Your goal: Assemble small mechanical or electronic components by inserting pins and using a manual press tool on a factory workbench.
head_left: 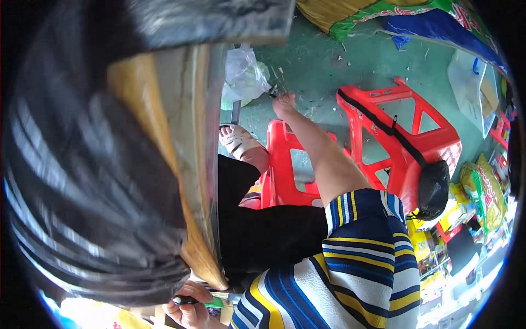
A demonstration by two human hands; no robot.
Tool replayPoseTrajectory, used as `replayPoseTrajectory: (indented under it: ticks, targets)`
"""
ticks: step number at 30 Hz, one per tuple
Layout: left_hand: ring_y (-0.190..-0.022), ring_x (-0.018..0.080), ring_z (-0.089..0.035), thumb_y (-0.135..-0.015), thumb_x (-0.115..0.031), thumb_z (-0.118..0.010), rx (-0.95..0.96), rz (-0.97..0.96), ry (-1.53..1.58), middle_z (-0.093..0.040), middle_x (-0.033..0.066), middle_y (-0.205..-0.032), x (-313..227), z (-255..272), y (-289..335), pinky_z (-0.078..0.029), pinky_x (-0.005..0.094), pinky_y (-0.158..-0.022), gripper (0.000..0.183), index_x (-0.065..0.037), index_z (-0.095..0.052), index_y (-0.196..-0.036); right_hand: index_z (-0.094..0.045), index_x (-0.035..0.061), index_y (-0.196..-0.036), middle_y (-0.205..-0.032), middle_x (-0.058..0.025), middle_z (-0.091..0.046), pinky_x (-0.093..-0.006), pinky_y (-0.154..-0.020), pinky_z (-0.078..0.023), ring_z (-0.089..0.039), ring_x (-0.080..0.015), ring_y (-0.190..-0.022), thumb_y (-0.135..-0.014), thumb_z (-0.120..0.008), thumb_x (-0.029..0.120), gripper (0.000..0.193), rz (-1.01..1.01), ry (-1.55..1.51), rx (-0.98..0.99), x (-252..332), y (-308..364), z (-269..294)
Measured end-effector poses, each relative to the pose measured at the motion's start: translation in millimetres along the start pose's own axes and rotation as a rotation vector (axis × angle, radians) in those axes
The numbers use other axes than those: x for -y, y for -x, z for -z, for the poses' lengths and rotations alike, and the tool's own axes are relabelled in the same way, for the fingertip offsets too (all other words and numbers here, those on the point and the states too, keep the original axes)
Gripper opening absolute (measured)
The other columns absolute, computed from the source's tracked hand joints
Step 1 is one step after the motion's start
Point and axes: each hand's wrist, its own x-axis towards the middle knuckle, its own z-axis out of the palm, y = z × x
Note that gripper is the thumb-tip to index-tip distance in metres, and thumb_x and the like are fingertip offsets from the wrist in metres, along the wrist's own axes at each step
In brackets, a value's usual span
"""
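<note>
My right hand [284,105] reaches down over the green floor at the end of a bare forearm with a striped sleeve. Its fingers are closed, and a short dark thing [272,94] sticks out of them towards a thin, whitish plastic bag [244,79]. What the dark thing is does not show clearly. At the lower left, my left hand [189,308] pinches a small black stick-like object [185,299] beside the tip of a wood-edged board [204,257]. Dark, shiny, blurred material [93,192] fills the left side and hides what lies behind it.
A red plastic stool [279,164] stands by a sandalled foot [238,141]. Another red stool [438,142] lies tipped, with a black strapped pouch [434,189] over it. A clear plastic box [466,82], colourful sacks [416,19] and yellow packages [421,241] are around the right side.
</note>
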Motion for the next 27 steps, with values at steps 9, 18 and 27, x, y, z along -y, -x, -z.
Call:
replayPoseTrajectory:
  ticks: [9,18,27]
  targets:
    - [-0.062,0.0257,-0.052,-0.101,-0.030,-0.055,-0.096,-0.025,0.063,-0.060,0.0197,-0.081,15.6,22.1,23.9,-0.049,0.0351,-0.055,0.038,0.004,-0.056,-0.116,-0.071,0.0142,-0.114,-0.121,-0.0161,-0.060,-0.0601,-0.081,-0.038,-0.052,-0.0361,-0.112,-0.094,-0.049,0.025,0.033,0.035,0.456,-0.186,2.6,-33.2,-39.0]
    - [-0.061,0.0252,-0.052,-0.100,-0.031,-0.056,-0.191,-0.059,0.040,-0.060,0.0190,-0.079,1.5,12.3,15.6,-0.048,0.0340,-0.054,0.038,0.004,-0.056,-0.116,-0.071,0.0128,-0.118,-0.122,-0.0167,-0.058,-0.0593,-0.085,-0.039,-0.050,-0.0389,-0.114,-0.093,-0.048,0.022,0.034,0.027,0.467,-0.174,-3.6,-54.1,-64.5]
    - [-0.061,0.0246,-0.052,-0.100,-0.031,-0.057,-0.335,-0.049,-0.013,-0.060,0.0182,-0.077,-5.8,6.8,14.4,-0.047,0.0328,-0.053,0.039,0.004,-0.056,-0.116,-0.067,0.0057,-0.122,-0.128,-0.0185,-0.055,-0.0502,-0.066,-0.037,-0.051,-0.0362,-0.106,-0.092,-0.051,0.014,0.035,0.082,0.525,0.125,20.8,-48.9,-32.9]
